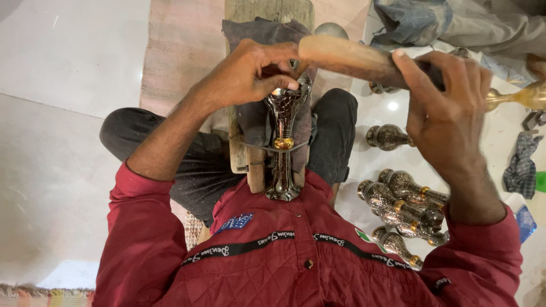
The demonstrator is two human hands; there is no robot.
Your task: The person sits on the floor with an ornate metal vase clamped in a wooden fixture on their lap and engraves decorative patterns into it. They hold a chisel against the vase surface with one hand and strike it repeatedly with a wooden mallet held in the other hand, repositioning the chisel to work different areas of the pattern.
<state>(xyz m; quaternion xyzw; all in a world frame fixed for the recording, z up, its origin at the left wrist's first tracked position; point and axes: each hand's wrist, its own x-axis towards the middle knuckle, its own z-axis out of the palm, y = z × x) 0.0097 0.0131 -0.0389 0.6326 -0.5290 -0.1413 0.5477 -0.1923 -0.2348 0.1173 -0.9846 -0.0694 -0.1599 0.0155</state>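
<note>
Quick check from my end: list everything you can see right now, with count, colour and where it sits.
engraved metal vase: one, dark with gold band, strapped on the wooden block between the knees
wooden block: one, brown, centre, under a dark cloth
wooden mallet: one, tan, above the vase
finished vases: several, dark and gold, lying on the white floor at right
rags: a few, grey-blue, far right
left hand: on the vase top, pinching a small tool
right hand: gripping the mallet

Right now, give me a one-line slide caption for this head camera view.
Left hand steadies an engraved metal vase strapped to a wooden block; right hand grips a wooden handle.
</note>
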